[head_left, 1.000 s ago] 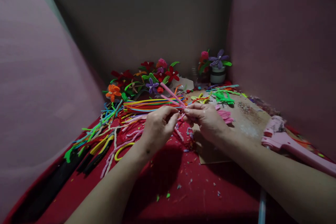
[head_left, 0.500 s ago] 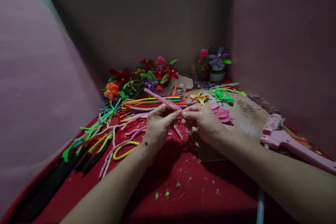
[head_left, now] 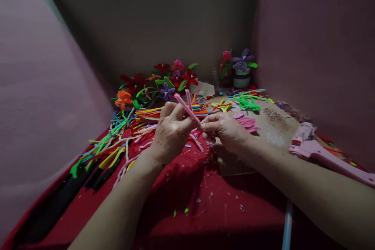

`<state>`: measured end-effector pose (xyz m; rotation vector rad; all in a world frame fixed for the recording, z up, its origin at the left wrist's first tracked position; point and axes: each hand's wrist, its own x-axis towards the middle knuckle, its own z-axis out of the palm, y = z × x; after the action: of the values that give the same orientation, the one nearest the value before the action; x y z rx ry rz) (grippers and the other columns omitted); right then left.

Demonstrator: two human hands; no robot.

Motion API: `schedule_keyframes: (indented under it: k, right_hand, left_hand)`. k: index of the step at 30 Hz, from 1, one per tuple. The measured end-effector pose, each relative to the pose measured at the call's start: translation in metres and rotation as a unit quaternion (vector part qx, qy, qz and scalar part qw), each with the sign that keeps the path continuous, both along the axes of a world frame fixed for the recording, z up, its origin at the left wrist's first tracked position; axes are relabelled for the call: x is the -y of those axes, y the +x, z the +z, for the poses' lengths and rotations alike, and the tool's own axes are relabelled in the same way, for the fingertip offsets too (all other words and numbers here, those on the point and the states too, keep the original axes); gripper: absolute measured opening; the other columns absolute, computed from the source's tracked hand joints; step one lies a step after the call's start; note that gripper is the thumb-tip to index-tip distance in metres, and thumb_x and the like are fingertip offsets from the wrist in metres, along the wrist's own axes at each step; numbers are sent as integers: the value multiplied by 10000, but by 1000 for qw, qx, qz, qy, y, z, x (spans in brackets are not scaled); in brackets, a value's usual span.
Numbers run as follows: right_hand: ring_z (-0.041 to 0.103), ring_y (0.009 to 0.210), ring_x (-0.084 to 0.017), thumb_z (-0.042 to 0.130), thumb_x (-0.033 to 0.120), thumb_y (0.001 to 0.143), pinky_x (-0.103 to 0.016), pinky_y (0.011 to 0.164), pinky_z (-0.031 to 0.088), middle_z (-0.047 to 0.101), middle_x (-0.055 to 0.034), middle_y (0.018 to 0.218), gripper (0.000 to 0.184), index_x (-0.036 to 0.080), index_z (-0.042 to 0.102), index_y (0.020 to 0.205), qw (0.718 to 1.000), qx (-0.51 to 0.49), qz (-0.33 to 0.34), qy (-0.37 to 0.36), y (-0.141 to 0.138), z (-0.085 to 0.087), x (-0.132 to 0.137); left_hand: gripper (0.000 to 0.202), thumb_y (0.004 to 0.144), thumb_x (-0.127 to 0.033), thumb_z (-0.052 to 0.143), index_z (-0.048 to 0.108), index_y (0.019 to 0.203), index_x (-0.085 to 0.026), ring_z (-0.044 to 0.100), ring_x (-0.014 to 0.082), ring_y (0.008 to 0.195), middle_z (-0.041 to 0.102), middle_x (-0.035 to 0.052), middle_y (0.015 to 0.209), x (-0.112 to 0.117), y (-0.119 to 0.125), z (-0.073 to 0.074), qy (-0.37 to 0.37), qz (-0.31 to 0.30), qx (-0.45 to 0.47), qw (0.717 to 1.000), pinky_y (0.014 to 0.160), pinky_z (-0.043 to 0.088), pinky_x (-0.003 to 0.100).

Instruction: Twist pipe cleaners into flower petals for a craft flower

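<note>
Pink pipe cleaner stems rise from between my two hands, spread in a narrow V with the free ends pointing up and away. My left hand is closed on them from the left, its knuckles turned up. Thumb and forefinger of my right hand pinch the lower end, close against the left thumb. Right behind my right hand lies a bunch of pink looped petals. A bundle of many-coloured pipe cleaners lies beyond my left hand.
A pink glue gun with a glue stick is at the right. Yellow-and-black pliers lie at the left. Pipe cleaner flowers and a small striped pot stand at the back. Scraps litter the red cloth.
The pink stems have parted from one slanting line into a V. My left hand has turned over and shifted slightly left, while my right hand keeps its pinch.
</note>
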<state>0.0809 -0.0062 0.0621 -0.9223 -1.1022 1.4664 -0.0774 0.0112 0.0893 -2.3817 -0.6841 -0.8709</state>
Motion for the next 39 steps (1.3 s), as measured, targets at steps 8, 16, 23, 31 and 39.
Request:
schedule_keyframes:
  k: [8,16,23,31,39]
  right_hand:
    - [421,364,-58,590,109,574,-206,421,295,513,29,386,100,135,542,491,999,27,-15,33,-2,2,2]
    - [428,382,-56,615,135,601,-206,430,314,528,38,418,86,131,569,528,998,36,4,46,-3,5,5]
    - [444,392,-61,632,189,632,-202,418,298,536,29,436,101,132,575,572,998,47,11,41,-2,2,5]
    - [433,370,-56,630,172,614,-195,395,303,534,35,425,78,140,570,574,1000,4,18,11,-4,1,5]
    - [432,357,-55,643,180,592,-193,385,316,530,37,423,80,135,578,580,999,-22,28,-29,-4,0,7]
  left_hand:
    - [123,830,-216,526,646,804,-217,368,266,1115,544,70,1127,9,1,-1,17,21,-35,999,924,288,451]
    - [164,819,-225,548,668,713,-187,495,184,799,661,33,767,5,0,8,-197,25,20,980,761,373,358]
    - [164,820,-245,543,687,770,-187,531,167,769,672,37,772,3,-2,14,-292,-28,45,955,756,383,340]
    - [149,782,-287,592,688,771,-174,563,154,708,662,42,750,4,-2,9,-330,-26,108,938,664,430,299]
    - [122,744,-238,587,682,730,-161,581,142,668,656,15,682,6,2,8,-388,13,171,906,628,442,259]
